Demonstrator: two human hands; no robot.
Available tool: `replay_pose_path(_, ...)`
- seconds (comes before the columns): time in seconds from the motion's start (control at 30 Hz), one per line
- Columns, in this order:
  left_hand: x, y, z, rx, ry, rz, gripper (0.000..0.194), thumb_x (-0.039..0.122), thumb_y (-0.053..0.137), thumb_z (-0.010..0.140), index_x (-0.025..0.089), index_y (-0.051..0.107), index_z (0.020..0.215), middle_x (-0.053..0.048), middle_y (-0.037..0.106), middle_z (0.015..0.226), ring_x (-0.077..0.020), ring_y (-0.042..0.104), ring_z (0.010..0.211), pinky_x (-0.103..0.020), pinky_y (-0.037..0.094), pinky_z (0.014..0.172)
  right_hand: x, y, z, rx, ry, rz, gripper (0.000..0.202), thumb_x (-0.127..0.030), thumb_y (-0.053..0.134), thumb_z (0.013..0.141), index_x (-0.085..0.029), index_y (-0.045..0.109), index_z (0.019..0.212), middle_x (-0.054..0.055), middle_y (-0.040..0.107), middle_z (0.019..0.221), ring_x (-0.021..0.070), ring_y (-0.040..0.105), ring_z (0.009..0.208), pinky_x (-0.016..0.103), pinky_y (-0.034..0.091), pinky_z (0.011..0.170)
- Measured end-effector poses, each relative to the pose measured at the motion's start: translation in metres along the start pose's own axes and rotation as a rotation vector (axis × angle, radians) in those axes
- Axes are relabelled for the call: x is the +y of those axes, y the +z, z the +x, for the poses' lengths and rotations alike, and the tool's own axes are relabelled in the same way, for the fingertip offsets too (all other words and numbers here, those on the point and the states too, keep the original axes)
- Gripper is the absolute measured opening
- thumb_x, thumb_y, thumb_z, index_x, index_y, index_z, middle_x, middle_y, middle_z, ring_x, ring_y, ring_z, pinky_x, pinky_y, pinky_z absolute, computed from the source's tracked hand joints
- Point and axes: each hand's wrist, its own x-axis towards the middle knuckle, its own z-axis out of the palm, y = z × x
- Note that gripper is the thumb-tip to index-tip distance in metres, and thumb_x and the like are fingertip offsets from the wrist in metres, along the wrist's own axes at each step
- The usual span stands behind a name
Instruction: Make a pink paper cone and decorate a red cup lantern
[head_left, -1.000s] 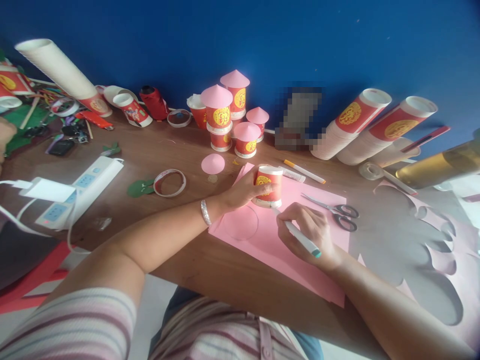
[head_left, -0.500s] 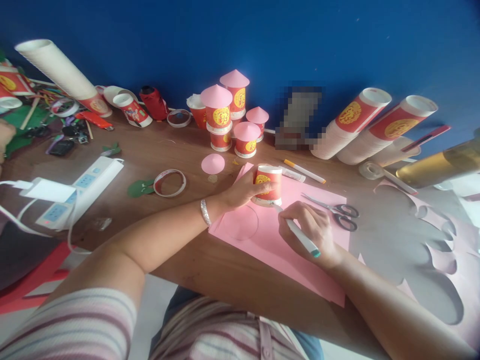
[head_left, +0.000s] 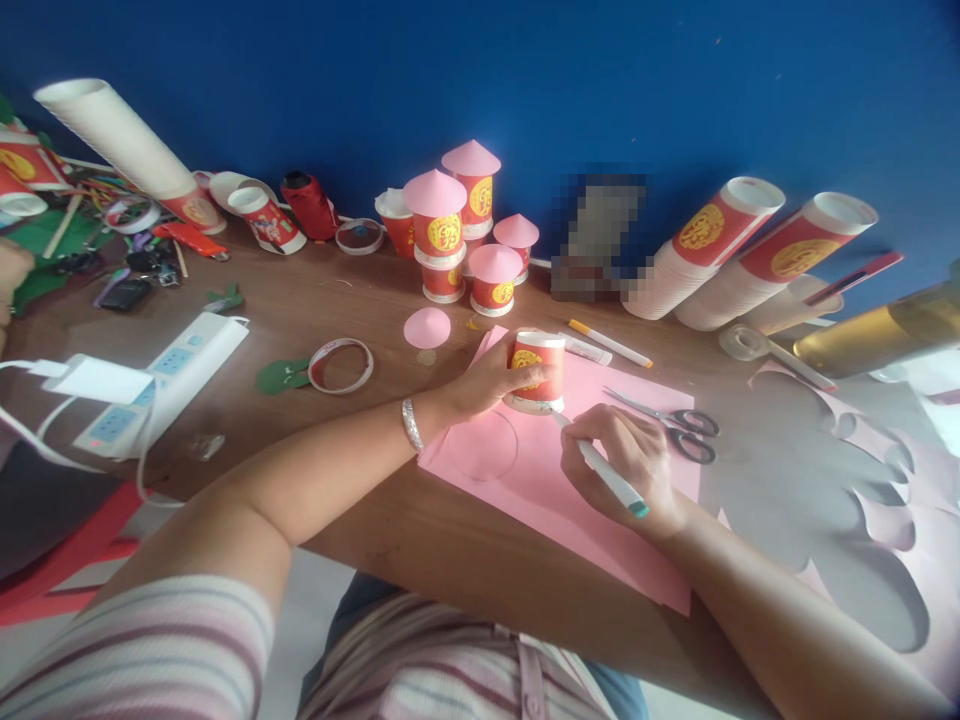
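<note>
- Blue wall is standing behind a brown table.
- Pink paper is lying on the table, under a red cup.
- Left hand is wrapping its fingers around the cup.
- Right hand is pinching a white marker, its tip near the cup's rim.
- Scissors are lying open nearby.
</note>
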Motion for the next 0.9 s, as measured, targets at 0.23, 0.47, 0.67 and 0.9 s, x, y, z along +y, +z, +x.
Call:
replay_pose_path(0.23,-0.0003,-0.0015,0.0002,-0.018,0.026,0.016,0.04,0.038,0.082,0.078,0.017,0.06,0.104,-0.004,0.063,0.099,-0.0156,0.059,0.091,-0.028,0.051,0.081,-0.0009,0.0058,-0.0039,0.026,-0.078,0.017,0.024,0.001,0.055,0.082,-0.022,0.051,0.086,-0.004,0.053,0.066,0.0107,0.047,0.054,0.025,0.039,0.052)
replay_pose_path(0.47,-0.0014,-0.0006,0.0009,-0.034,0.025,-0.018,0.041,0.038,0.084,0.075,0.017,0.059,0.1,-0.004,0.064,0.097,-0.0146,0.06,0.087,-0.027,0.051,0.077,-0.0019,0.0075,-0.0029,0.029,-0.1,-0.035,0.025,0.001,0.055,0.081,-0.023,0.051,0.086,-0.005,0.054,0.066,0.0101,0.047,0.053,0.024,0.04,0.051)
replay_pose_path(0.67,-0.0019,-0.0001,0.0013,-0.032,0.033,-0.025,0.039,0.036,0.084,0.076,0.018,0.059,0.099,-0.004,0.064,0.099,-0.0144,0.06,0.088,-0.026,0.051,0.078,-0.0011,0.0085,-0.0033,0.023,-0.092,-0.027,0.026,0.002,0.055,0.082,-0.023,0.05,0.087,-0.005,0.053,0.066,0.0096,0.045,0.054,0.024,0.038,0.051)
replay_pose_path(0.9,-0.0004,0.0002,0.0003,-0.024,0.017,0.0,0.04,0.039,0.083,0.076,0.018,0.059,0.1,-0.004,0.064,0.097,-0.0154,0.06,0.088,-0.028,0.05,0.079,-0.0003,0.0084,-0.0045,0.017,-0.091,-0.013,0.025,0.002,0.055,0.083,-0.022,0.05,0.089,-0.004,0.053,0.068,0.0101,0.046,0.055,0.024,0.039,0.052)
